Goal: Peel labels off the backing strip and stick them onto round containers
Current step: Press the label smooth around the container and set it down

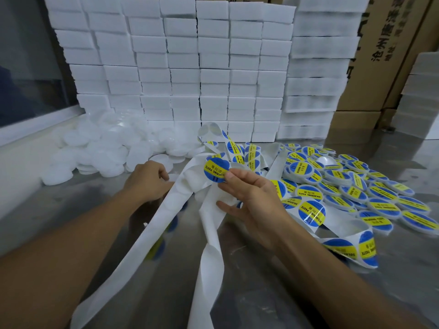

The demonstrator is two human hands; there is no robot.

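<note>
Blue round labels point(216, 171) with yellow bands; white backing strip point(142, 238).

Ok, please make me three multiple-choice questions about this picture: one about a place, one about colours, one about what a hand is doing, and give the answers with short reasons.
1. Where is the pile of labelled containers?
A. to the right of the hands
B. on top of the white blocks
C. by the window

2. Which colours does the label between the fingers have?
A. red and white
B. blue and yellow
C. green and black

3. What is the right hand doing?
A. lying flat on the table
B. pinching a label
C. lifting a cardboard box

Answers:
1 A: the blue and yellow pile lies on the table at the right, while the plain white containers lie at the left near the left hand.
2 B: a blue circle with a yellow band.
3 B: thumb and finger grip the label's edge above the backing strip.
</note>
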